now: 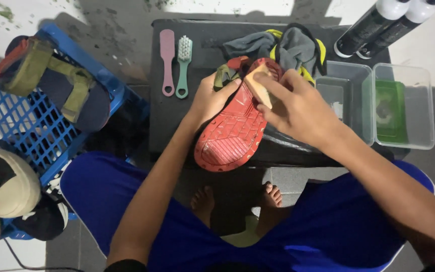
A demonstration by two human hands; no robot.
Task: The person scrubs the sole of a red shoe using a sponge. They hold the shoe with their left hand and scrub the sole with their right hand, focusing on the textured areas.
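Note:
A sandal with a red ridged sole (230, 128) is turned sole-up over a low black table (197, 38). My left hand (211, 98) grips its side near the olive straps. My right hand (295, 108) holds a wooden brush (259, 86) pressed against the sole's upper end. The sandal's lower end hangs over the table's near edge.
A pink brush (167, 60) and a green brush (183, 65) lie on the table's left. Grey and yellow cloths (288, 48) lie behind. Clear tubs (404, 108), one with a green object, and two spray cans (373, 25) stand right. A blue crate (31, 126) holds a matching sandal (51, 80) and shoes.

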